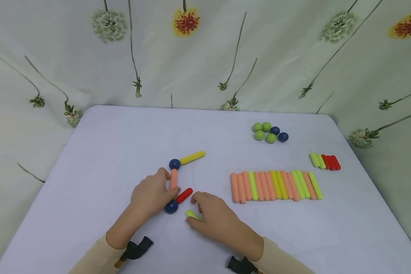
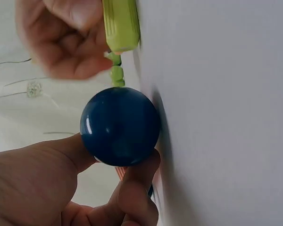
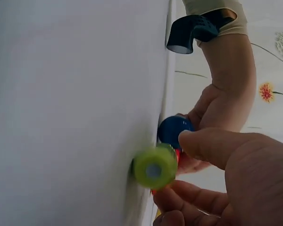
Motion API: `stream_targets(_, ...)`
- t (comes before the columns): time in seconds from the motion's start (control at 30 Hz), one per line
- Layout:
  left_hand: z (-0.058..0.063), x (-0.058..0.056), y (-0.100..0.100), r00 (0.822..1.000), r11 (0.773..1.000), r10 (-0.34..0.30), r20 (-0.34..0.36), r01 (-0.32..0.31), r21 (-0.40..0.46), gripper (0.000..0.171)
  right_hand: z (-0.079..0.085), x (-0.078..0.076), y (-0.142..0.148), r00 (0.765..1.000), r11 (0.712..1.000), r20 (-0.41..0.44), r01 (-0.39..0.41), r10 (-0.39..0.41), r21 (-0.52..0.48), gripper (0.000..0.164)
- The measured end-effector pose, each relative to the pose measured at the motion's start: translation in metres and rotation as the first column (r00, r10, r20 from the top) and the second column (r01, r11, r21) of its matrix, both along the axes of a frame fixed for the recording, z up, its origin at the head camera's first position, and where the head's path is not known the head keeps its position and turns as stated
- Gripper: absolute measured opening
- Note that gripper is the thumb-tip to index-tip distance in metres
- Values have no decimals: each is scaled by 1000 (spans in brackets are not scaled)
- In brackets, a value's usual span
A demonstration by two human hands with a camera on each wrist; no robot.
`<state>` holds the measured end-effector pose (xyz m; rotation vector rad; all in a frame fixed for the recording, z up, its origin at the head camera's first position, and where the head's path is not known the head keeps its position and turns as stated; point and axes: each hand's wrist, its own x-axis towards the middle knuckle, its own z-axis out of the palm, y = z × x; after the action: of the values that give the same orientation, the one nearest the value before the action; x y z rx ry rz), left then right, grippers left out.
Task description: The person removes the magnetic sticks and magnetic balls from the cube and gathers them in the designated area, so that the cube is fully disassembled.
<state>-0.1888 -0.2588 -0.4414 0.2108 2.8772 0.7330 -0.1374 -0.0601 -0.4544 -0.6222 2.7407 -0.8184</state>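
Observation:
My left hand (image 1: 152, 192) grips a salmon stick (image 1: 173, 179) with thumb and fingers. That stick joins two dark blue balls; the near ball (image 1: 171, 206) sits by my thumb, and a short red stick (image 1: 184, 195) juts from it. From the far ball (image 1: 174, 164) a yellow stick (image 1: 193, 157) points right. My right hand (image 1: 217, 217) is beside a short lime-green stick (image 1: 192, 214), its thumb and fingers spread around it. The right wrist view shows this stick (image 3: 154, 168) end-on and blurred. Part of it is hidden under the hand in the head view.
Long salmon, green and yellow sticks (image 1: 260, 186) lie in a row to the right. Short green and red sticks (image 1: 330, 162) are beyond them. Several green balls (image 1: 259, 135) and two blue balls (image 1: 283, 137) sit toward the back of the white table (image 1: 123, 133).

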Motion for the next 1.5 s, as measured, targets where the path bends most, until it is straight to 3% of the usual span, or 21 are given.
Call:
stream_targets(0.13,1,-2,0,1000,1000,9,7,-9,-8,51,3,12,26,999,1000,24,24,-24,-6,34)
stream_targets(0.3,3,-2,-3,999,1000,23,23,-23,-15,52,0,22,39,1000,998,-17,3,-4,-62,21)
stream_targets(0.43,3,1,-5,999,999,33,38,-33,-1,52,-2,20,37,993,995,-71,90,-94,-53,13)
stream_targets(0.57,2,4,-7,998,999,37,44,-37,8,52,-1,9,35,961,974,-157,229,-226,-2,10)
stream_targets(0.7,1,5,-8,998,999,39,45,-39,7,52,-1,-3,36,924,946,-223,323,-309,29,11)
stream_targets(0.97,0,4,-7,999,1000,26,31,-26,10,51,5,-17,44,882,893,-234,440,-410,92,19)
stream_targets(1.1,-1,3,-6,999,1000,26,26,-26,7,51,5,-19,48,870,885,-246,458,-428,81,17)
stream_targets(1.17,-1,3,-5,1000,1000,21,22,-21,9,51,6,-19,49,871,892,-268,445,-412,74,14)
stream_targets(1.27,-2,4,-3,1000,1000,14,19,-14,21,51,6,-19,46,900,936,-300,348,-317,54,9)
stream_targets(1.4,-2,5,-1,999,999,11,35,-13,48,51,7,-19,33,960,995,-267,93,-84,24,13)
stream_targets(1.5,-4,7,0,999,997,5,53,-10,79,50,3,-22,18,971,997,-226,-83,82,3,25)
